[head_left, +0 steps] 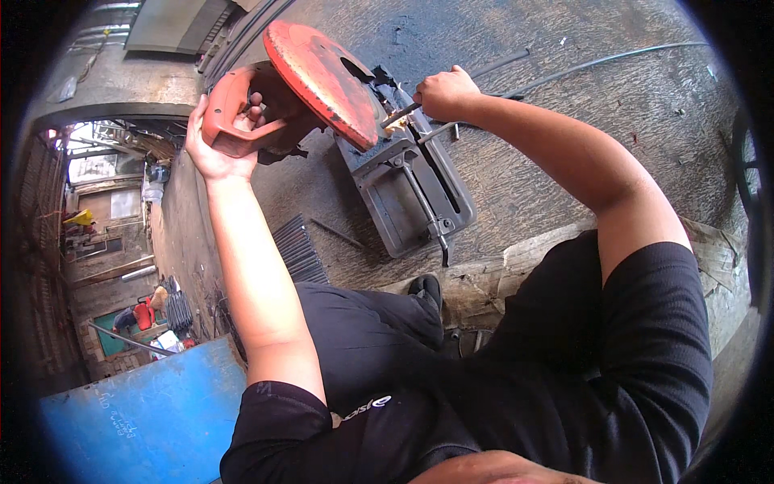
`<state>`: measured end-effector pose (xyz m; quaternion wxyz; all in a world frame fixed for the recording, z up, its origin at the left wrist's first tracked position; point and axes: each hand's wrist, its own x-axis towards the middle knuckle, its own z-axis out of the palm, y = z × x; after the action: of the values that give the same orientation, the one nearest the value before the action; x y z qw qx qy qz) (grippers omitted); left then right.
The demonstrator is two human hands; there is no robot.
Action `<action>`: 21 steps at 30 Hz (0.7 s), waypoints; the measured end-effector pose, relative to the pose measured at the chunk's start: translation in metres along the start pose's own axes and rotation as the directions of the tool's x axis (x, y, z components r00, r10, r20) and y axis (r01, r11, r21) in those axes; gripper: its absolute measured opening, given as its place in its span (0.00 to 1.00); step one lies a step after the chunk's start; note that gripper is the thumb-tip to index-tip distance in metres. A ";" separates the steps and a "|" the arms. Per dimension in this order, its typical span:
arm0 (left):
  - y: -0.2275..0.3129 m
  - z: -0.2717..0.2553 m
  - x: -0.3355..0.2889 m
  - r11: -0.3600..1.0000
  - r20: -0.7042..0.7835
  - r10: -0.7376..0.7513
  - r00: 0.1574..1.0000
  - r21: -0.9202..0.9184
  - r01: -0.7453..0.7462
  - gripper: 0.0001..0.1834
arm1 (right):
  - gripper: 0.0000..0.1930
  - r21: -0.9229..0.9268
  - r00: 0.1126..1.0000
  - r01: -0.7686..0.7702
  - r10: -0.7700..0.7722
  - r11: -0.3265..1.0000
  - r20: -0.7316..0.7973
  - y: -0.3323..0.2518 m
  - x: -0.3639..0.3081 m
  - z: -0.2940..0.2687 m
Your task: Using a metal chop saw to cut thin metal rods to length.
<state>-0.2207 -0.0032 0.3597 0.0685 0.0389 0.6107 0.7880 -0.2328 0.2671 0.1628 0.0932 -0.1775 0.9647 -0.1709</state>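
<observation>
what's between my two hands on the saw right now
In the head view, the round orange blade guard of the chop saw lies between the left hand, on the orange saw handle, and the right hand, gripping a thin metal rod.

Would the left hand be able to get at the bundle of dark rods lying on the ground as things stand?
Probably not right away: the left hand is shut on the orange saw handle. The rod bundle lies uncovered below that forearm.
</observation>
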 end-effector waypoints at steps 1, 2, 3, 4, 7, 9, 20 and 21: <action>0.000 0.001 0.000 1.000 0.000 -0.001 1.000 0.000 0.001 0.29 | 0.15 -0.018 1.000 0.019 -0.019 1.000 0.006 0.000 0.000 0.000; 0.000 0.001 -0.001 1.000 -0.033 0.007 0.999 0.013 -0.007 0.29 | 0.15 -0.018 1.000 0.019 -0.019 1.000 0.006 0.001 0.000 0.000; -0.001 0.001 -0.001 1.000 -0.065 0.016 0.998 0.024 -0.014 0.29 | 0.15 -0.024 1.000 0.028 -0.028 0.999 0.008 0.001 -0.001 0.001; 0.000 0.001 -0.001 1.000 -0.066 0.016 0.998 0.023 -0.014 0.29 | 0.15 -0.036 0.999 0.038 -0.038 0.999 0.004 0.002 -0.001 0.002; 0.000 0.001 0.000 1.000 -0.036 0.004 0.999 0.010 -0.003 0.29 | 0.15 -0.031 0.999 0.043 -0.043 0.999 0.001 0.003 0.001 0.004; 0.000 0.000 0.000 1.000 -0.036 0.009 0.999 0.016 -0.009 0.29 | 0.15 -0.036 0.998 0.056 -0.057 0.998 -0.010 0.004 0.001 0.006; -0.001 -0.001 0.000 1.000 -0.058 0.006 0.998 0.009 -0.005 0.29 | 0.15 0.016 1.000 0.026 -0.026 1.000 -0.013 0.003 0.000 0.006; -0.001 -0.001 0.000 1.000 -0.065 0.000 0.998 0.007 0.000 0.29 | 0.15 0.014 1.000 0.018 -0.018 1.000 -0.018 0.002 0.000 0.006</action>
<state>-0.2209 -0.0040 0.3589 0.0487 0.0135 0.6152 0.7868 -0.2322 0.2675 0.1566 0.0845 -0.1841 0.9625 -0.1802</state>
